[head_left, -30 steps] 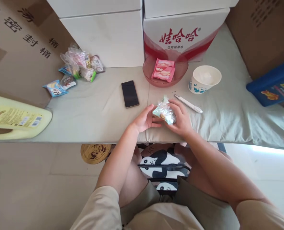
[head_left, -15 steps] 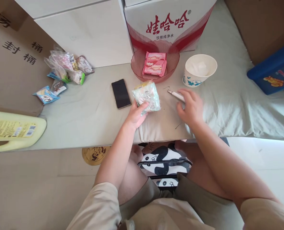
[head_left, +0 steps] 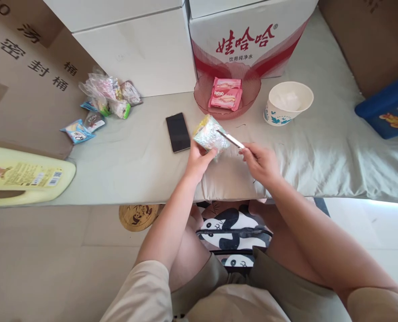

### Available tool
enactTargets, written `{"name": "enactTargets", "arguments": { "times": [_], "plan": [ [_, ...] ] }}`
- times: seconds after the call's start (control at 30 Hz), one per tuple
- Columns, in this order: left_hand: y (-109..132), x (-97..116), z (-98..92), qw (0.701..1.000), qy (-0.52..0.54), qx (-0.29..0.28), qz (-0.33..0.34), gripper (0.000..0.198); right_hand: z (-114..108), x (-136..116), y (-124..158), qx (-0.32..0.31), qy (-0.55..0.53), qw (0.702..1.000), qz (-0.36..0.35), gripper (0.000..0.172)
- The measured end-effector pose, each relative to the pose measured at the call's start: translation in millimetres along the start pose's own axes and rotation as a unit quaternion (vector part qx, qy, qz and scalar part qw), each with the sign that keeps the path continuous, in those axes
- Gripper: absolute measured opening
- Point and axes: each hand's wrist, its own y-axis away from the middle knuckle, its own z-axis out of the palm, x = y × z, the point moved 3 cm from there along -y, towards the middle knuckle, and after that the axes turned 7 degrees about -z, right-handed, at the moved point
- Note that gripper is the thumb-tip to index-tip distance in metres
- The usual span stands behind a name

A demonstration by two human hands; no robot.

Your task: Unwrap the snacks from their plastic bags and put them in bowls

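Observation:
My left hand [head_left: 201, 162] is closed around a shiny plastic-wrapped packet [head_left: 209, 134], pale green with a yellow part at its top left. My right hand [head_left: 261, 163] grips a slim white utility knife [head_left: 234, 141], its dark tip pointing up and left. The tip lies at or just over the packet's wrapping; whether it cuts in, I cannot tell. Close by on the left, a black phone [head_left: 178, 132] lies on the cloth. Behind the packet, a pink ribbed bowl [head_left: 202, 100] holds pink wafer packs [head_left: 226, 95].
A white paper cup [head_left: 288, 103] with crumpled white stuff inside stands right of the bowl. Snack bags [head_left: 107, 94] and a blue snack packet [head_left: 76, 132] lie left. A yellow jug [head_left: 27, 174], a blue container [head_left: 387, 107] and a white-and-red carton [head_left: 246, 40] surround the cloth.
My right hand has picked the knife up off the cloth and brought its tip left to the packet. The packet has tilted slightly in my left hand. The view has shifted a little.

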Motion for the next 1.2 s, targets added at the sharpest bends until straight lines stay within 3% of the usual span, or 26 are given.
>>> {"name": "enactTargets", "arguments": {
  "times": [0.1, 0.2, 0.37, 0.47, 0.57, 0.67, 0.77, 0.83, 0.9, 1.03, 1.13, 1.2],
  "plan": [
    [1.3, 0.5, 6.5, 0.999, -0.021, -0.009, 0.024, 0.071, 8.6, -6.8, -1.3, -0.006, 0.025, 0.999, -0.030, 0.038],
    [-1.7, 10.1, -1.3, 0.999, 0.046, 0.020, 0.014, 0.070, 7.6, -1.2, -2.4, -0.010, 0.069, 0.997, -0.037, 0.038],
    [-4.7, 26.4, -18.5, 0.991, 0.100, 0.084, -0.001, 0.089, -10.1, 23.2, -1.4, 0.011, 0.160, 0.987, -0.003, 0.033],
    [0.5, 20.4, -7.2, 0.996, 0.070, 0.053, 0.018, 0.092, -20.8, 35.4, -2.3, 0.036, 0.214, 0.975, 0.048, 0.033],
    [9.6, 7.7, 12.1, 1.000, -0.002, -0.013, 0.018, 0.079, -26.3, 39.0, -2.9, 0.042, 0.242, 0.966, 0.080, 0.036],
    [16.2, 4.8, 17.3, 0.995, -0.099, -0.017, 0.027, 0.059, -26.5, 33.9, -1.3, 0.043, 0.161, 0.986, 0.019, 0.050],
    [17.3, 16.5, 8.5, 0.971, -0.213, 0.032, 0.107, 0.053, -20.2, 26.0, 2.9, -0.017, 0.038, 0.996, -0.075, 0.066],
    [15.4, 21.9, 4.6, 0.950, -0.282, 0.006, 0.131, 0.053, -15.0, 22.9, 5.1, -0.053, 0.009, 0.993, -0.100, 0.067],
    [12.8, 22.3, 1.8, 0.940, -0.320, -0.028, 0.120, 0.044, -10.3, 21.9, 5.1, -0.067, 0.009, 0.993, -0.098, 0.063],
    [11.2, 20.6, -2.2, 0.941, -0.323, -0.032, 0.097, 0.011, -5.2, 21.1, 1.7, -0.047, 0.015, 0.996, -0.080, 0.064],
    [14.6, 22.7, 0.1, 0.934, -0.336, -0.052, 0.107, 0.012, -1.8, 20.1, 0.0, -0.065, 0.004, 0.996, -0.069, 0.063],
    [17.0, 24.1, 2.9, 0.923, -0.359, -0.075, 0.112, 0.029, -0.8, 19.2, -0.5, -0.070, 0.003, 0.996, -0.061, 0.058]
  ]
}}
